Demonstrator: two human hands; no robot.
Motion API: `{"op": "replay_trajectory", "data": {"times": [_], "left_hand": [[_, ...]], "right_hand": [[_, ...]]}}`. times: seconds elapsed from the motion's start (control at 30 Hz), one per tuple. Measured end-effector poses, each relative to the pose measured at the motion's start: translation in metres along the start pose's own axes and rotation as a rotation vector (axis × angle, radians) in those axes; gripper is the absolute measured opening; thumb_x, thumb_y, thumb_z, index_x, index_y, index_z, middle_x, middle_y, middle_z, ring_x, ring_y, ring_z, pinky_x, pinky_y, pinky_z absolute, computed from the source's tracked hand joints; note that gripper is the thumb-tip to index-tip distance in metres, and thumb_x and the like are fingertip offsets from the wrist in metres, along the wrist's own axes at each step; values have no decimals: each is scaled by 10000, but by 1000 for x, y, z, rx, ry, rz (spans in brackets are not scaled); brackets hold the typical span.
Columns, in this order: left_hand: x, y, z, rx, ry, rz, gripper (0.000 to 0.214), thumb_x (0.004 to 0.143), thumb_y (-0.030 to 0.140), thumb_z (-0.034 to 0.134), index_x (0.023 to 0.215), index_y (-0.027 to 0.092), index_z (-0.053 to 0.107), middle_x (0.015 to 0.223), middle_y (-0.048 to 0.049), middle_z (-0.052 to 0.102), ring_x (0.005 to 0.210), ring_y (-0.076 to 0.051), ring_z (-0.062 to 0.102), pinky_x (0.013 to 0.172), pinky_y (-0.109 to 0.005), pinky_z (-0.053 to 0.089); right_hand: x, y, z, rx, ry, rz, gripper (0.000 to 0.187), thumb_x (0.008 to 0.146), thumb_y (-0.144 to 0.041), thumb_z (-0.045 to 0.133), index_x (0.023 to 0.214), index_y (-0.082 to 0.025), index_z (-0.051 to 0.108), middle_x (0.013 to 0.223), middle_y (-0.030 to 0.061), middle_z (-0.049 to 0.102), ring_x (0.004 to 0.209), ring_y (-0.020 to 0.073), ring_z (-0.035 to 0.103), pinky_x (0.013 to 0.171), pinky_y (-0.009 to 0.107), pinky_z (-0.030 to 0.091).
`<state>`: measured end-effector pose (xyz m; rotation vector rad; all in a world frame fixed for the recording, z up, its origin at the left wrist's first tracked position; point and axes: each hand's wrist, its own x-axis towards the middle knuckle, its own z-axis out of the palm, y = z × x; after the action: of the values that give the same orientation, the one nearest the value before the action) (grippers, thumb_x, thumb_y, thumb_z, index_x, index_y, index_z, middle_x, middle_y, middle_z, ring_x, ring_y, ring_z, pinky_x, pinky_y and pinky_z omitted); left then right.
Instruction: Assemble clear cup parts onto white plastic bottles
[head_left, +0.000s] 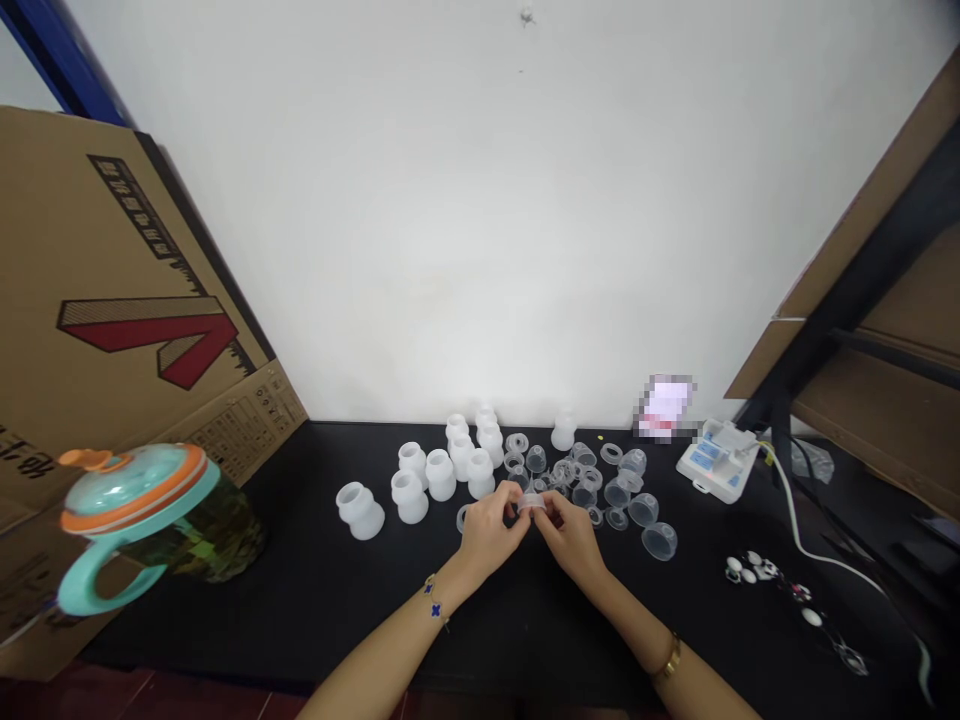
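Between my fingertips is a small translucent plastic ring [532,502], pinched from both sides. My left hand [489,527] grips its left edge and my right hand [571,532] its right edge. Just beyond them lie loose clear plastic rings and domed caps [643,510], scattered over the black table. Left of my hands stand several white rounded bottles [440,475] with open necks. One more white bottle [563,431] is at the back by the wall. Another clear ring [462,518] lies partly hidden behind my left hand.
A teal-lidded jug [187,520] with dark liquid and leaves stands at left before a cardboard box [135,290]. To the right are a white power strip [718,460] with a cable, a pixelated phone-like screen [664,406], and a beaded string [795,600] on the black table [337,610].
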<state>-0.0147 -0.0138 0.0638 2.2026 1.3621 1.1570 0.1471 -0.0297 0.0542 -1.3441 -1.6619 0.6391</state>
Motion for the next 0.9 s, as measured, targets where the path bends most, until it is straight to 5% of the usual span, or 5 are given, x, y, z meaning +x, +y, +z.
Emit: {"op": "replay_trajectory", "data": {"times": [0.33,0.67,0.9], "left_hand": [[2,-1,0,-3,-7,2,104,849,225,579,953,232,587,713,43,639,640,-142,635,642,-231,462],[1,1,-2,9,-5,7,128,845,202,587,966,239,605,760,38,665,684,-144,632,675,-238,467],[2,-1,-1,13,-7,34,199,868,198,552,1056,234,607,819,20,672,736,-156,641,703,-255,482]], "right_hand": [[0,3,0,-97,2,-16,194,924,-341,521,877,-201,646,590,-44,523,531,147,523,520,238,342],[-2,1,1,-97,5,-3,251,935,-367,517,1098,-218,636,715,-5,642,590,177,598,550,251,425],[-1,-3,-2,-133,-24,-22,199,933,-335,516,981,-220,671,764,16,682,625,184,604,589,265,436]]}}
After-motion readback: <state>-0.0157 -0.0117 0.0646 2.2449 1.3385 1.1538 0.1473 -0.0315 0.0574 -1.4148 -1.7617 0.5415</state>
